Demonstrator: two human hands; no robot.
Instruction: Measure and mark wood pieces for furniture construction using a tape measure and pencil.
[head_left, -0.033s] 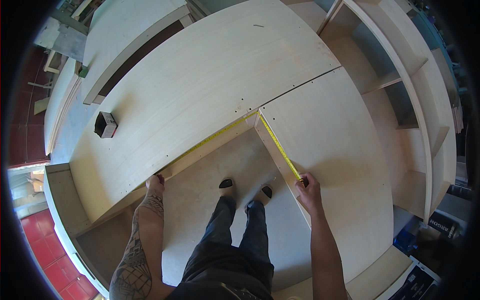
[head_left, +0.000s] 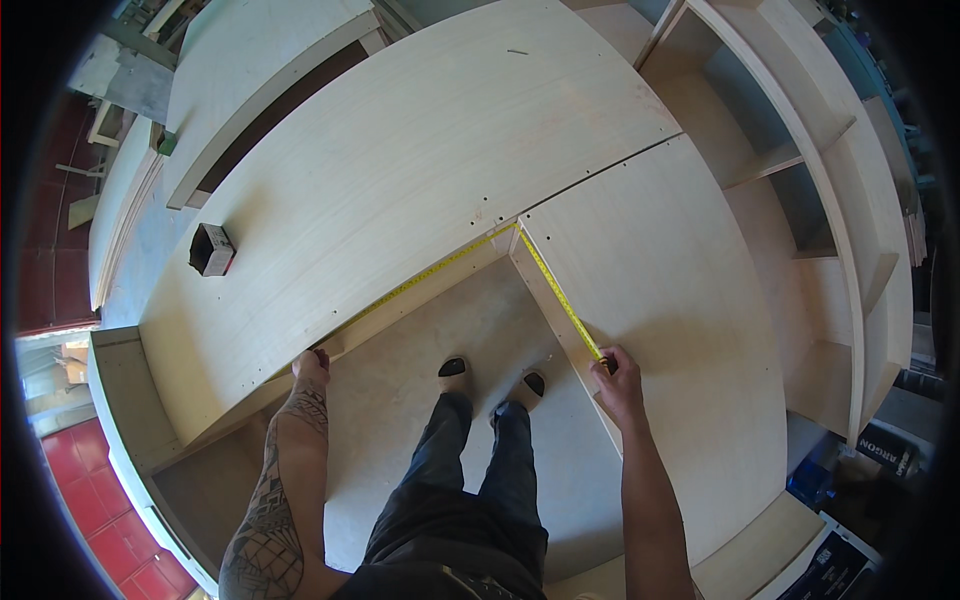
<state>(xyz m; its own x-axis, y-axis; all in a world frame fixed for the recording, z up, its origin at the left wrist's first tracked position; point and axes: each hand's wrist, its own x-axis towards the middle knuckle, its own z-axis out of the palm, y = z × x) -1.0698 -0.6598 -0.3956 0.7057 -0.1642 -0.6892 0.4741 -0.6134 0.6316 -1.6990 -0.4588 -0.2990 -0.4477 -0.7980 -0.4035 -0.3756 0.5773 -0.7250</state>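
A yellow tape measure is bent at the inner corner of a pale wooden panel frame. One stretch of its blade follows the edge of the long panel down to my left hand, whose fingers are closed at that edge around the blade's far part. The other stretch runs along the edge of the right panel to my right hand. That hand is closed around the tape's case, mostly hidden by the fingers, beside the panel edge.
I stand on the floor inside the frame's opening. A small open carton sits on the long panel's left part, and a thin loose piece lies farther back. Open wooden shelving stands at right; another cabinet is behind.
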